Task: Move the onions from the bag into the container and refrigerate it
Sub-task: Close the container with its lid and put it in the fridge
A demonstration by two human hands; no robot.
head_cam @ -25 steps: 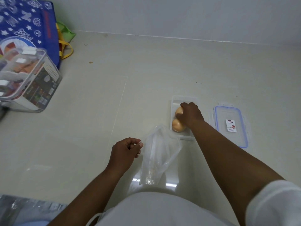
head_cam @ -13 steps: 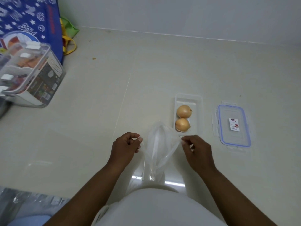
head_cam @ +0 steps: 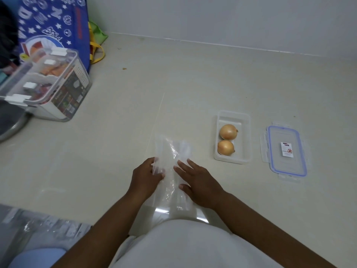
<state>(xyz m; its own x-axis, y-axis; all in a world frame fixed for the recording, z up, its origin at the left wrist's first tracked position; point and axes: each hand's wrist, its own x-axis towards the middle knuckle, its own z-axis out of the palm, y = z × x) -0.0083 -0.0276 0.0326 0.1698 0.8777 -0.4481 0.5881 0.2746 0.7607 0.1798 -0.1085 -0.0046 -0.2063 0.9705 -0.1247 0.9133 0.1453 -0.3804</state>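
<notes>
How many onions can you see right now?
2. Both sit inside the open container: one onion farther from the person, the other onion nearer. The flattened bag looks empty.

Bag (head_cam: 172, 165) under the fingertips (head_cam: 190, 163): clear, colourless. Two onions (head_cam: 228, 139), beyond and right of the fingers: golden-brown. Container (head_cam: 246, 140) was translucent white. Lid (head_cam: 286, 150), further right, was clear with a blue rim and a white label. Tote (head_cam: 52, 22), far left, was blue with white stars and letters.

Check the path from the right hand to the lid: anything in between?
Yes: the container holding two onions sits between the right hand and the lid; reach over or around it.
</notes>
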